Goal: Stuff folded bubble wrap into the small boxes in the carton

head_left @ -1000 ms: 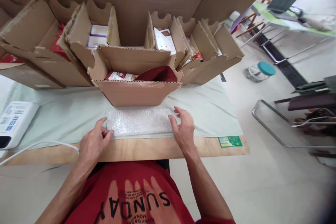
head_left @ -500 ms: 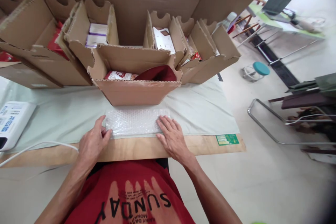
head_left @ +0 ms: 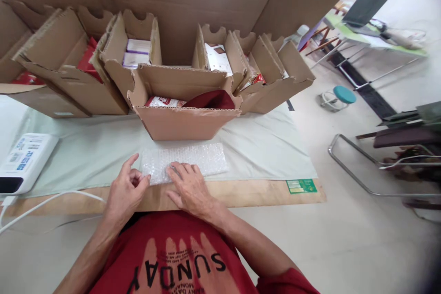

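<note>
A sheet of clear bubble wrap [head_left: 196, 158] lies flat on the pale green cloth [head_left: 86, 151] near the table's front edge. My left hand [head_left: 126, 190] pinches the sheet's left end between thumb and fingers. My right hand [head_left: 188, 188] lies flat on the left half of the sheet, fingers stretched out and pressing down. Just behind the sheet stands an open cardboard box [head_left: 182, 119] with a dark red item [head_left: 210, 100] and a white-and-red packet [head_left: 163, 101] inside.
Several more open cardboard boxes [head_left: 79, 78] with packets stand in a row behind. A white device [head_left: 24, 161] with a white cable [head_left: 51, 198] sits at the left. A green sticker [head_left: 301, 185] marks the wooden table edge. Metal chair frames [head_left: 361, 165] and a teal stool [head_left: 342, 94] stand on the floor at the right.
My right hand has slid leftward across the bubble wrap from its right end to its left half. My left hand has stayed at the left end.
</note>
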Available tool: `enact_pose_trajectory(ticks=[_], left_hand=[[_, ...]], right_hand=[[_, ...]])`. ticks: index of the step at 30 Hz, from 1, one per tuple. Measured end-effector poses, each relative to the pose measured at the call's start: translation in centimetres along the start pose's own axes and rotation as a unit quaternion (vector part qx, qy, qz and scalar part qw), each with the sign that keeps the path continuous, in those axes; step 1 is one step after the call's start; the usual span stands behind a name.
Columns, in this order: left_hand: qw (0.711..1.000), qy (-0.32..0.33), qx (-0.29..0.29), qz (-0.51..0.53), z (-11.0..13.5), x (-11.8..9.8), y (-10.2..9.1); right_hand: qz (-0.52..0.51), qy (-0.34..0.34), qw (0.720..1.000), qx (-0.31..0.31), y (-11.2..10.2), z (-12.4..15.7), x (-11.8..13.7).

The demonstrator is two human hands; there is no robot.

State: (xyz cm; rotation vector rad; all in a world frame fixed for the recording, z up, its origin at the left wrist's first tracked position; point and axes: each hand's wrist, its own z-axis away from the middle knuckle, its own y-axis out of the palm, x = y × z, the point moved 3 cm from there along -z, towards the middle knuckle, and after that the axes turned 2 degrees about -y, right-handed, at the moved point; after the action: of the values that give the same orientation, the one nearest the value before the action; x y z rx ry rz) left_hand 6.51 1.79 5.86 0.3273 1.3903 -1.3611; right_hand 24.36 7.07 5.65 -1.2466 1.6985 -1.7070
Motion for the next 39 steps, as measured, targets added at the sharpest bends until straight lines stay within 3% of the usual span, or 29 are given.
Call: enact_pose_trajectory(ticks=[4, 7, 10, 12, 15, 19, 26, 28, 31, 36, 39], left_hand=[[0.991, 0.02, 0.026, 0.127, 2.4, -1.2, 0.4], [0.979, 0.08, 0.028, 0.187, 3.7, -1.0, -0.1], [0.973, 0.125, -0.001, 0.192, 3.8, 0.5, -0.9], [0.98, 0.144, 0.006, 0.137, 3.4, 1.2, -0.7], [0.975, 0.192, 0.098, 0.045, 3.1, 0.8, 1.1], [0.953, 0.198, 0.231, 0.003, 3.3, -0.8, 4.2], [0.957, 0.146, 0.246, -0.054, 2.5, -1.5, 5.8], [0.958, 0.122, 0.25, -0.066, 2.3, -1.7, 6.0], [0.959, 0.101, 0.251, -0.09, 2.0, -2.2, 6.4], [0.953, 0.107, 0.219, -0.179, 1.8, -2.8, 7.0], [0.95, 0.104, 0.206, -0.208, 1.7, -2.8, 7.0]], right_hand=[[-0.016, 0.007, 1.0, -0.024, 0.2, 0.4, 1.1], [-0.085, 0.011, 0.992, -0.095, 0.2, 1.4, 1.0], [-0.24, 0.039, 0.95, -0.196, -0.2, 3.3, -0.1], [-0.347, 0.053, 0.909, -0.224, -0.3, 4.6, -0.7], [-0.456, 0.069, 0.862, -0.21, -0.1, 6.1, -1.1], [-0.505, 0.113, 0.833, -0.195, 0.0, 7.7, -1.4], [-0.495, 0.284, 0.798, -0.195, -0.6, 10.3, -2.5], [-0.453, 0.329, 0.804, -0.202, -1.0, 10.6, -2.9], [-0.373, 0.355, 0.833, -0.202, -1.7, 10.5, -3.5], [-0.295, 0.355, 0.873, -0.156, -1.8, 10.3, -4.1], [-0.202, 0.335, 0.899, -0.199, -2.5, 10.6, -3.8]])
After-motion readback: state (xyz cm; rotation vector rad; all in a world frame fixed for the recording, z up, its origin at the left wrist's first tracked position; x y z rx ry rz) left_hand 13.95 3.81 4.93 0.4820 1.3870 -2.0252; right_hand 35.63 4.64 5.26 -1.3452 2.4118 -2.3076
